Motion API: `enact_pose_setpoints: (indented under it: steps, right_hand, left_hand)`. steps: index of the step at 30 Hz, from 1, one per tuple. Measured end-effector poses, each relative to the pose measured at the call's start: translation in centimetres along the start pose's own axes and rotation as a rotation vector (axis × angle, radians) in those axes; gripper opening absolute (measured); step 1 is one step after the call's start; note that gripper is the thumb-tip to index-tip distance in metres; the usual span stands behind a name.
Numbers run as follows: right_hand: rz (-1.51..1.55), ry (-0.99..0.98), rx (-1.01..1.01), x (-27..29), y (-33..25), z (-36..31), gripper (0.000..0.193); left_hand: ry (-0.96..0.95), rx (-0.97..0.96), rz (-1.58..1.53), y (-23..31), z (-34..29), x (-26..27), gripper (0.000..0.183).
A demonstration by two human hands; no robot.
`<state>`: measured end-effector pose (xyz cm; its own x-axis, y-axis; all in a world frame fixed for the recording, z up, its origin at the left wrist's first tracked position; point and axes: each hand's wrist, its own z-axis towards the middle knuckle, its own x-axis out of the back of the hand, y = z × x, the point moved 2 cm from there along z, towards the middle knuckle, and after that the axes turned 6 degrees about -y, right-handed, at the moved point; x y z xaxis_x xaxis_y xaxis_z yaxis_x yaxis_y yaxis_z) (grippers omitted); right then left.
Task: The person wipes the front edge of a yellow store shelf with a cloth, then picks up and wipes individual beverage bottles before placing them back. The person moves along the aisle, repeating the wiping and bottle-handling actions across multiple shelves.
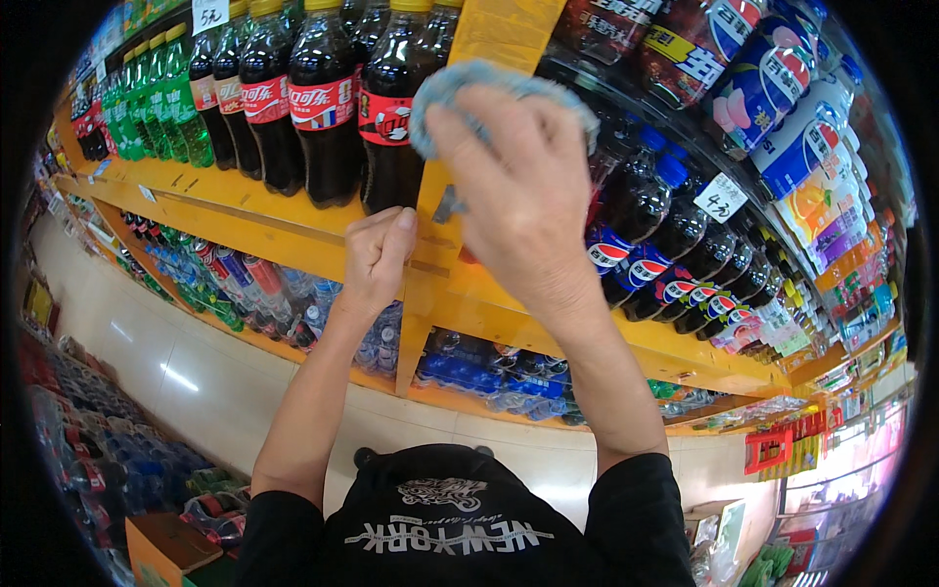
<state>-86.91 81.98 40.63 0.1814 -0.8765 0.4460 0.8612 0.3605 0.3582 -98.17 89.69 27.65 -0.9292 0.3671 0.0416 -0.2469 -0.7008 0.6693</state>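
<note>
My right hand [523, 191] presses a light blue cloth [469, 78] against the yellow upright post [509, 37] between two shelf bays. Its fingers are bent over the cloth. Lower and to the left, my left hand [377, 256] is closed in a fist at the edge of the yellow shelf board [264, 207]; whether anything is inside it cannot be seen. Just above that fist stands a dark cola bottle [391, 117] with a red label and yellow cap, the end one of a row.
Green soda bottles [186, 98] line the shelf's left part. Right of the post are dark cola bottles with blue caps [671, 172] and a price card [720, 197]. Lower shelves hold packed bottles [494, 372]. Bottle packs [127, 460] and a cardboard box [171, 548] sit on the floor at left.
</note>
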Motion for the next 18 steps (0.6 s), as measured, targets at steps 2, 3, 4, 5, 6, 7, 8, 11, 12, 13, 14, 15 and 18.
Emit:
enact_pose_setpoints:
  steps: [2, 3, 4, 5, 6, 7, 8, 11, 12, 13, 14, 15, 18]
  right_hand:
    - [0.043, -0.056, -0.015, -0.4, -0.7, -1.2, 0.039]
    - [0.058, -0.095, -0.024, -0.3, -1.0, -1.6, 0.037]
    - [0.113, -0.077, -0.027, -0.2, -1.1, -2.0, 0.041]
    - [0.112, -0.038, -0.031, 0.5, -1.1, -2.0, 0.042]
    - [0.110, 0.001, -0.034, 1.6, -1.0, -1.7, 0.044]
    - [0.114, 0.038, -0.036, 2.5, -0.7, -1.5, 0.045]
    - [0.062, 0.068, -0.021, 3.2, 0.1, -1.2, 0.046]
    - [-0.082, 0.145, 0.000, 4.5, 2.4, -0.6, 0.047]
    - [-0.125, 0.154, -0.012, 4.6, 3.0, -0.7, 0.046]
    - [-0.167, 0.160, -0.021, 4.7, 3.6, -0.6, 0.046]
    - [-0.170, 0.143, -0.039, 4.9, 3.7, -0.7, 0.045]
    - [-0.179, 0.134, -0.053, 5.2, 3.9, -0.9, 0.045]
    - [-0.214, 0.094, -0.094, 6.2, 4.2, -1.5, 0.045]
  left_hand:
    - [0.000, 0.013, 0.008, -0.1, 0.0, -0.1, 0.042]
    - [-0.001, 0.019, 0.011, -0.3, 0.0, -0.2, 0.042]
    - [-0.005, -0.009, 0.005, -0.6, -0.1, -0.1, 0.041]
    - [-0.013, -0.030, 0.022, -0.6, -0.1, 0.0, 0.041]
    - [-0.022, -0.051, 0.039, -0.5, 0.0, 0.1, 0.041]
    - [-0.027, -0.069, 0.058, -0.3, 0.0, 0.1, 0.041]
    - [-0.025, -0.049, 0.047, -0.3, 0.0, 0.0, 0.042]
    - [-0.013, -0.006, 0.029, 0.0, 0.0, 0.0, 0.042]
    - [-0.007, 0.001, 0.026, 0.2, 0.0, 0.0, 0.042]
    - [0.004, 0.009, 0.022, 0.2, 0.0, 0.0, 0.042]
    - [-0.007, 0.004, 0.029, 0.1, 0.0, 0.1, 0.042]
    - [-0.017, -0.001, 0.037, 0.0, 0.1, 0.2, 0.042]
    - [-0.026, 0.014, 0.054, 0.0, -0.1, 0.2, 0.042]
